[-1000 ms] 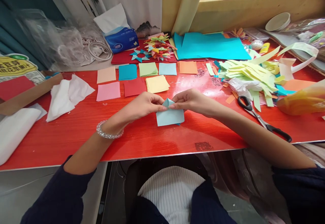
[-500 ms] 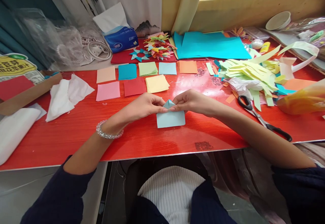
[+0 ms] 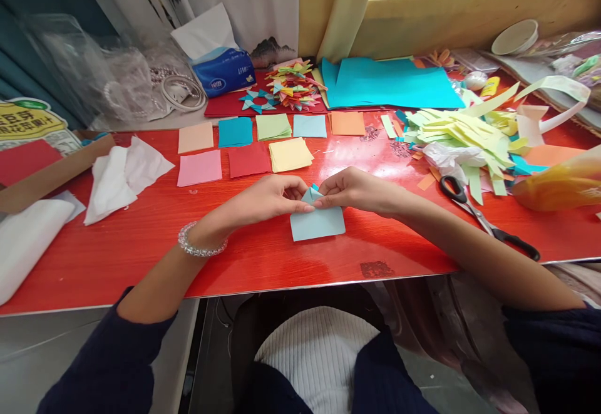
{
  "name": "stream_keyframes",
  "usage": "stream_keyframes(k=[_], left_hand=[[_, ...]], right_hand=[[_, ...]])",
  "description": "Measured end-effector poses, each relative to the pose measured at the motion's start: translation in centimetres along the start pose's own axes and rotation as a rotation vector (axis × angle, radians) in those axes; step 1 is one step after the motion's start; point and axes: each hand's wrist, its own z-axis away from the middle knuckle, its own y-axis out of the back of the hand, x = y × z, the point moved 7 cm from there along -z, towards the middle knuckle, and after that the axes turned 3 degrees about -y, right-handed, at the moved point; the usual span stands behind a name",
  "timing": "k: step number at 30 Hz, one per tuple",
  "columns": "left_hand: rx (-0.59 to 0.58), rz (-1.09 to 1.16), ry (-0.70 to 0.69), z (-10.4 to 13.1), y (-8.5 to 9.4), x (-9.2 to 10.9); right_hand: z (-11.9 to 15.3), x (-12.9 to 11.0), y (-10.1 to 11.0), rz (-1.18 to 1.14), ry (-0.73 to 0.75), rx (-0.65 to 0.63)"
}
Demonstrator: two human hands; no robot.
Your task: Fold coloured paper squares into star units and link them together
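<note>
A light blue sheet of paper (image 3: 318, 225) is held just above the red table, its top folded into a point and its lower part flat. My left hand (image 3: 277, 198) pinches it at the left of the fold, thumb in front. From the other side my right hand (image 3: 354, 190) pinches the fold, its thumb close to the left one. The fingers behind the paper are partly hidden. Beyond my hands lie stacks of coloured paper squares, among them a yellow stack (image 3: 291, 155), a red stack (image 3: 250, 160) and a light blue stack (image 3: 310, 126).
Black-handled scissors (image 3: 483, 218) lie right of my hands, near a heap of paper strips (image 3: 455, 135). Folded paper stars (image 3: 295, 88), a blue tissue pack (image 3: 223, 71) and turquoise sheets (image 3: 389, 85) stand at the back. Crumpled tissue (image 3: 124, 176) lies left on the red table (image 3: 263, 257).
The light blue paper has shifted slightly down and right and tilted a little. My thumbs have moved slightly apart on the fold; both hands keep their pinch.
</note>
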Motion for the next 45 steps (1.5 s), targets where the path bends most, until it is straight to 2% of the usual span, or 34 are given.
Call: stream_keyframes(k=[8,13,20,32,34,39,41,45], left_hand=[[0.152,-0.078,-0.093,0.2,0.0,0.9],[0.205,-0.061,-0.093,0.2,-0.2,0.5],[0.202,0.13,-0.007,-0.1,-0.3,-0.1],[0.228,0.093,-0.022,0.1,0.6,0.5],[0.253,0.093,-0.019,0.2,0.8,0.7],[0.25,0.095,-0.025,0.2,0.9,0.7],[0.236,0.079,-0.033,0.1,0.9,0.7],[0.195,0.066,-0.017,0.1,0.9,0.8]], right_hand=[[0.0,-0.1,-0.4,0.036,-0.021,-0.014],[0.1,0.1,-0.4,0.057,-0.021,-0.012],[0.2,-0.1,-0.4,0.112,0.006,-0.04],[1.2,-2.2,-0.6,0.252,0.103,-0.056],[1.5,-2.3,-0.5,0.197,0.113,-0.098],[2.0,-2.0,-0.8,0.089,0.113,-0.313],[1.8,-1.8,-0.6,0.077,0.1,-0.269],[1.1,-1.8,0.5,0.023,0.068,-0.002]])
